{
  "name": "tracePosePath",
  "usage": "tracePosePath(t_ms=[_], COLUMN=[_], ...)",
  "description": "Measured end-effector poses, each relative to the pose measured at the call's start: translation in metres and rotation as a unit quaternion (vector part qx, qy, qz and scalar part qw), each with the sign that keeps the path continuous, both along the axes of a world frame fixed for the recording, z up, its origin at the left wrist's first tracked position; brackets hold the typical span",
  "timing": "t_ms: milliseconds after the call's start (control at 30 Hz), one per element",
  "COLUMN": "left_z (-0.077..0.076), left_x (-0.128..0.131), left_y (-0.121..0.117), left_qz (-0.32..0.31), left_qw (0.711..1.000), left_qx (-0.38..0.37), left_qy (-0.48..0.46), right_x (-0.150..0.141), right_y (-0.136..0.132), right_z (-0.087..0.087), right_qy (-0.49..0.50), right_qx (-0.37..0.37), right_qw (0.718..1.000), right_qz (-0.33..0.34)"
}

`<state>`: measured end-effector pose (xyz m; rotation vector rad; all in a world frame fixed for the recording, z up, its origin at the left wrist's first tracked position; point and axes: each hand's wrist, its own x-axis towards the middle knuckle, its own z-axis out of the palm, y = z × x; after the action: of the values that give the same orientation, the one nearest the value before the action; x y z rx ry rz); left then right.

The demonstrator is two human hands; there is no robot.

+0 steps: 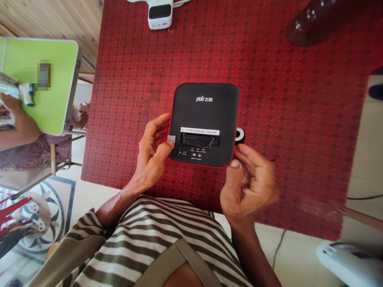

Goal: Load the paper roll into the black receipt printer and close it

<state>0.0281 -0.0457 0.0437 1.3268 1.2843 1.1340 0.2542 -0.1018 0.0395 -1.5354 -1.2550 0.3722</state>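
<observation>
A black, square receipt printer (206, 113) with rounded corners and a red edge is in front of me, over the red patterned table. Its face carries a white brand mark, a white warning strip, and a dark slot with a shiny black strip across it. My left hand (154, 153) grips the printer's left edge, its thumb on a small grey tab (171, 138). At the lower right corner, my right hand (249, 179) has its thumb and curled fingers closed against the printer's edge; its palm side is partly hidden. A white ring with a dark centre (239, 135) shows just behind the right edge.
On the red table (125, 99) lies a white power bank-like device (160, 16) with cables at the back. A dark rounded object (311, 24) is at the far right. Left, another person's arm (20, 125) rests by a green table (56, 107) holding a white-and-blue handheld tool (28, 95).
</observation>
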Motion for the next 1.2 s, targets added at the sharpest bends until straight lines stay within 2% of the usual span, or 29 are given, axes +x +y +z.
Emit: tracePosePath(t_ms=[167, 333, 467, 600, 867, 1200], left_z=[-0.001, -0.004, -0.002, 0.0, -0.002, -0.013], left_x=[0.003, 0.006, 0.006, 0.007, 0.013, 0.003], left_y=[0.001, 0.002, 0.002, 0.003, 0.005, 0.004], left_qz=[0.015, 0.022, 0.015, 0.014, 0.054, 0.028], left_qw=[1.0, 1.0, 0.999, 1.0, 0.994, 0.997], left_qx=[0.002, 0.012, -0.009, -0.018, -0.024, 0.009], left_qy=[-0.022, 0.008, 0.031, -0.005, -0.088, -0.065], right_x=[0.005, 0.006, 0.006, 0.005, 0.007, 0.01], right_y=[-0.001, 0.0, 0.001, 0.0, -0.002, -0.001], right_z=[-0.004, -0.009, -0.012, -0.011, -0.009, -0.012], right_qy=[-0.006, -0.004, 0.004, 0.007, 0.016, -0.022], right_qx=[-0.009, 0.003, 0.007, 0.005, -0.016, -0.024], right_qw=[1.0, 1.0, 1.0, 1.0, 1.0, 0.999], right_qz=[0.009, 0.011, 0.008, 0.013, 0.017, 0.011])
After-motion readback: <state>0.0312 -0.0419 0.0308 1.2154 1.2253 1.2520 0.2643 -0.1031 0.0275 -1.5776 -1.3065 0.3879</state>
